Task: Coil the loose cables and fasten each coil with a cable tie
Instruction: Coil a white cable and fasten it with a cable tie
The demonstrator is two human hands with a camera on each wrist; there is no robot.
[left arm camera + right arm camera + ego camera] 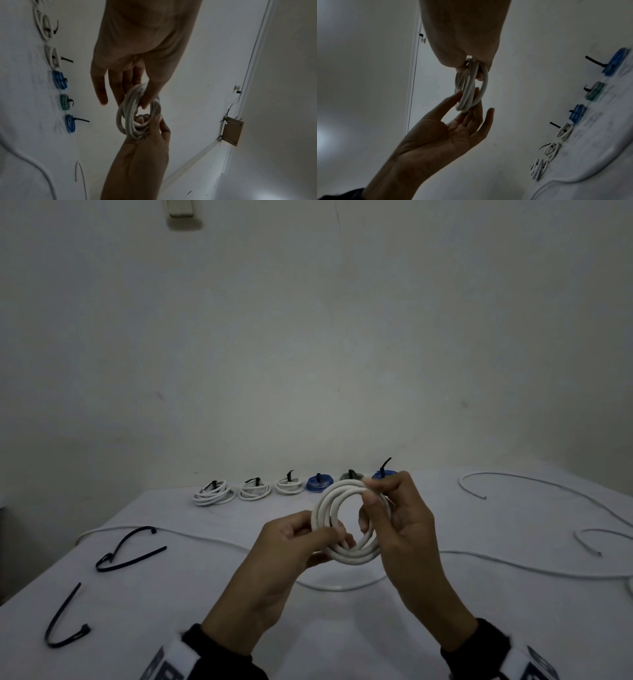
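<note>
I hold a white cable coil of several loops upright above the table's middle. My left hand pinches its lower left side between thumb and fingers, the little finger spread away. My right hand grips the upper right side, thumb across the loops and fingers through the ring. In the left wrist view the coil hangs between my left hand above and the right hand below. The right wrist view shows the coil under my right hand. Two loose black cable ties lie at the left.
A row of several tied coils, white to blue, lines the table's far edge by the wall. A long white cable snakes across the white cloth under my hands. More loose white cable lies at the right.
</note>
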